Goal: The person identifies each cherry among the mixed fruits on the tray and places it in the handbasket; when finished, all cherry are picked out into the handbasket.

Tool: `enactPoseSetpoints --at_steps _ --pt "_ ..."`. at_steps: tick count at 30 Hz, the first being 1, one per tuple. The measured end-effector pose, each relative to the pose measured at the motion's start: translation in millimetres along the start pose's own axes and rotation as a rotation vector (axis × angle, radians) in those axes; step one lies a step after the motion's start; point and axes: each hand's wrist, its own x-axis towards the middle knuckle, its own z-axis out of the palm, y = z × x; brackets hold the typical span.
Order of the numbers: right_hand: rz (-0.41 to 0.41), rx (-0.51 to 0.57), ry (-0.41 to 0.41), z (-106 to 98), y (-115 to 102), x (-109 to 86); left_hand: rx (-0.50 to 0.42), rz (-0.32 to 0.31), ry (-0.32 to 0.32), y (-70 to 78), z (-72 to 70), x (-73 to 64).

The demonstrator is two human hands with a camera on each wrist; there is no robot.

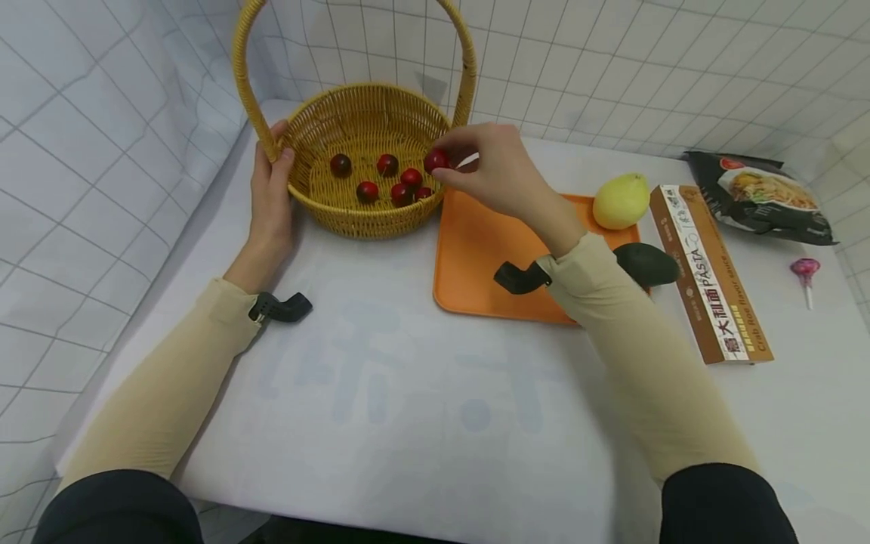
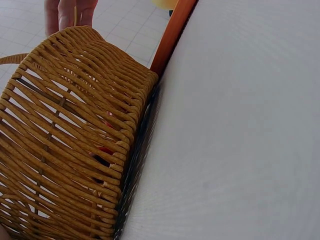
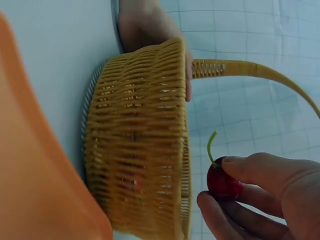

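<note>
My left hand [image 1: 269, 200] holds the yellow wicker basket [image 1: 367, 224] by its left side, thumb over the rim beside the foot of the tall arched handle [image 1: 242, 75]. Between thumb and fingers my right hand [image 1: 499, 168] pinches a dark red cherry [image 1: 436, 159] at the basket's right rim. In the right wrist view the cherry [image 3: 220, 184] shows a green stem. Several more cherries [image 1: 367, 192] lie on the basket floor. The left wrist view shows mostly the woven basket wall [image 2: 65, 135], with the right hand's fingers [image 2: 72, 15] beyond its rim.
An orange tray [image 1: 476, 276] lies right of the basket, under my right forearm. A yellow fruit [image 1: 621, 202] and a dark green oval fruit [image 1: 646, 264] are at its right side. Farther right are a brown pasta box [image 1: 710, 272], a black food packet [image 1: 761, 196] and a pink lollipop [image 1: 805, 267].
</note>
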Motion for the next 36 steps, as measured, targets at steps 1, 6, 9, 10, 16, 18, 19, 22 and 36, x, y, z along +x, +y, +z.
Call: enactPoseSetpoints --at_steps 1,6,9,10,16,18,19,22,36 --pt "0.001 0.003 -0.001 4 -2 6.3 -0.001 -0.002 0.0 -0.1 -0.5 -0.3" --pt "0.015 0.008 0.015 22 -9 34.9 0.003 -0.006 0.004 -0.5 -2.3 -1.0" --pt "0.048 0.014 0.027 31 -8 48.6 0.01 -0.008 0.009 -1.0 -1.9 -0.3" --pt "0.065 0.013 0.027 33 -6 52.6 0.012 -0.009 0.009 -1.4 -1.4 -0.1" --pt "0.166 0.019 0.01 47 5 71.1 0.015 -0.011 0.006 -4.2 2.0 -0.4" --pt "0.177 0.032 0.019 51 7 75.3 0.024 -0.013 0.006 -4.7 2.5 -1.7" --pt "0.186 0.036 0.026 53 7 76.9 0.03 -0.014 0.006 -4.7 2.7 -2.3" --pt "0.217 0.043 0.052 55 7 79.9 0.037 -0.016 0.006 -4.7 3.0 -3.5" --pt "0.087 0.007 0.102 39 -3 48.4 0.049 0.01 0.017 -0.4 -1.8 -0.3"
